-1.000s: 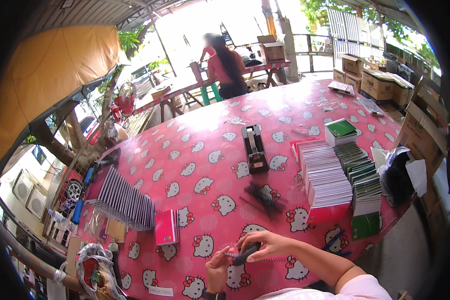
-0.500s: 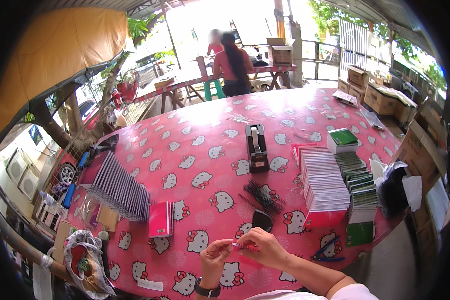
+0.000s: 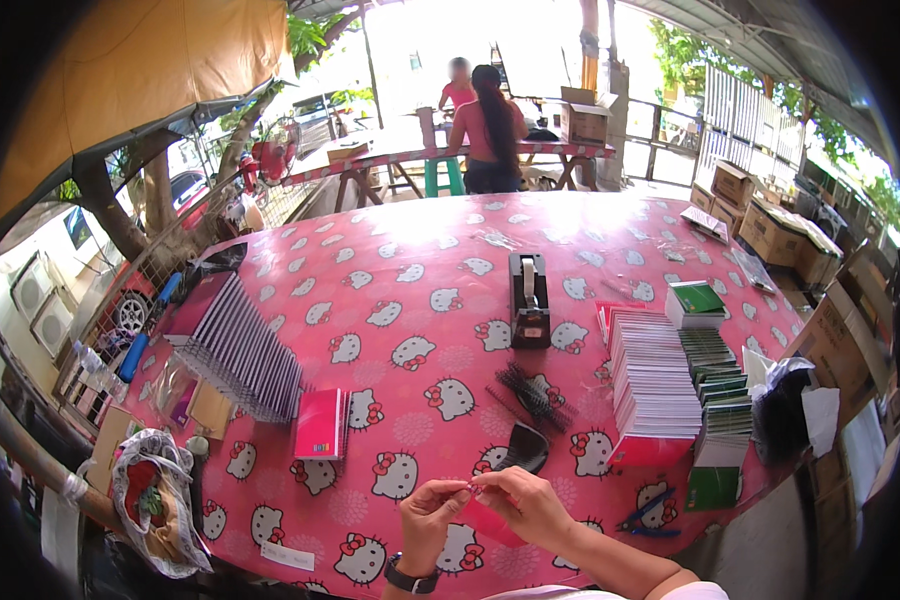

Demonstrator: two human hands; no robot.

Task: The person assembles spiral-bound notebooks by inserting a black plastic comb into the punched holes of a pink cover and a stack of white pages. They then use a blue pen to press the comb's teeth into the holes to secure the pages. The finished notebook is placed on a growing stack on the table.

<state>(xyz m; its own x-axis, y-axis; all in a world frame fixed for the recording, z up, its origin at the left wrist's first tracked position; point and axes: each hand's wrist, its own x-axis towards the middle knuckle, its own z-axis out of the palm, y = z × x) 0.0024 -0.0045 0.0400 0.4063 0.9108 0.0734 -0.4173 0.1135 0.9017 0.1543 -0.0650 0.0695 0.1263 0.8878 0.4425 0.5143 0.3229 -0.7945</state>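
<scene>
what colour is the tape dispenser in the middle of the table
Black, seen in the head view: the tape dispenser stands on the pink cat-print tablecloth.

The hands [image 3: 485, 505] have lifted off the pink cartoon-cat-print counter [image 3: 410, 290] and met fingertip to fingertip — pinching, it seems, a small thin pink piece [image 3: 475, 490], no longer the dark object.

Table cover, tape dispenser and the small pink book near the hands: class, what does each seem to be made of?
Table cover: probably plastic-coated cloth or vinyl; glossy, with white glare at the far end.
Tape dispenser: likely hard black plastic, smooth and moulded.
Small pink book: seemingly paper pages with a card cover; thin white page edges show.
</scene>
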